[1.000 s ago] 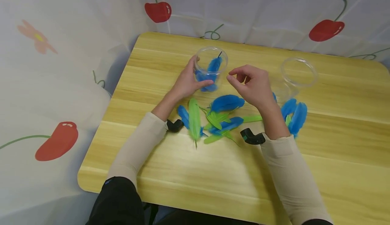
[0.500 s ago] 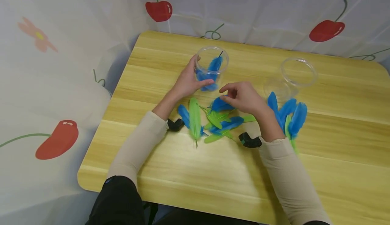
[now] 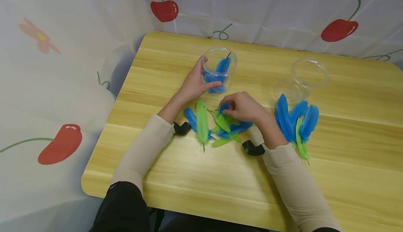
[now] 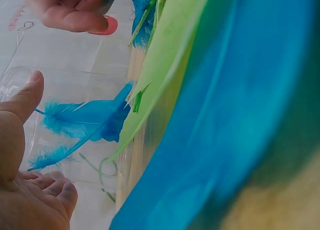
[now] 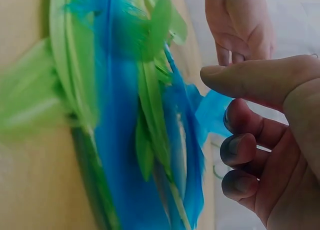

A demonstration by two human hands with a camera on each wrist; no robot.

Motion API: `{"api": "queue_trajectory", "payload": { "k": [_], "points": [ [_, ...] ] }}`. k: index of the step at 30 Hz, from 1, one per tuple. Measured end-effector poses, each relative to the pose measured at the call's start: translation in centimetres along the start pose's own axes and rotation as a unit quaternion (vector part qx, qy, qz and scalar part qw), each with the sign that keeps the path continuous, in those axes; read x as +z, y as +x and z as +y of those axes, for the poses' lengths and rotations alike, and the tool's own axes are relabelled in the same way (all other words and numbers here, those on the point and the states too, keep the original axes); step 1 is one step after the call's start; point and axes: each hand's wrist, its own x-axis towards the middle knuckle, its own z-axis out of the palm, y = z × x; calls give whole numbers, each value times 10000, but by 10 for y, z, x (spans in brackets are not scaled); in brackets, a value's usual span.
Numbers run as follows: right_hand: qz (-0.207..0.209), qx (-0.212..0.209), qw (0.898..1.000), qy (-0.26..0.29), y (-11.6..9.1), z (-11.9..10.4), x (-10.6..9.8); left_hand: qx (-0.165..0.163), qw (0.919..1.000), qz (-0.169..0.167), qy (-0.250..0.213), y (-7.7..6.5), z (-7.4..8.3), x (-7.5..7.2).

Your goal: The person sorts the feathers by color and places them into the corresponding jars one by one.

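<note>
Since the earlier head frame, the right hand (image 3: 243, 107) has come nearer and a little left, from beside the left cup (image 3: 217, 78) down to the feather pile (image 3: 222, 122), while the left hand (image 3: 194, 81) and that cup have hardly shifted. Head view: the left grip is clamped round the clear plastic cup, which appears upright at the far left of the bench (image 3: 189, 176) with blue feathers (image 3: 223, 66) inside. Thumb and forefinger of the right hand straddle a blue feather (image 3: 224, 108) at the far side of the pile; its downy quill end points left and the rest is hidden, so its long axis seems to run left to right. The right hand is plainly the nearer one; the cup lies farther away, slightly left. Over to the right, a fan of blue and green feathers (image 3: 284, 116) lies just near a second clear cup (image 3: 310, 86).

Left wrist view: thumb and fingers curve round the cup's wall. Sideways pink lettering (image 4: 16, 19) on the cherry-print cloth (image 4: 95, 55) seems to begin "Happ"; the rest cannot be read.

Right wrist view: thumb and forefinger stand apart; I cannot tell whether either touches the feather. No brand or label shows.
</note>
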Motion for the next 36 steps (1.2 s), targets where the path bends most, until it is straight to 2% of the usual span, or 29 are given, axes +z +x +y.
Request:
{"api": "queue_trajectory", "payload": {
  "k": [6, 21, 36],
  "points": [
    [-79, -170, 9998, -23, 1, 0, 5, -16, 10000, 10, -10, 0, 0, 0],
    [-194, -226, 9993, -225, 5, 0, 19, 58, 10000, 18, -15, 0, -1, 0],
    [-286, -195, 9993, -169, 6, -3, 19, 31, 10000, 20, -8, 0, -1, 0]
  ]
}}
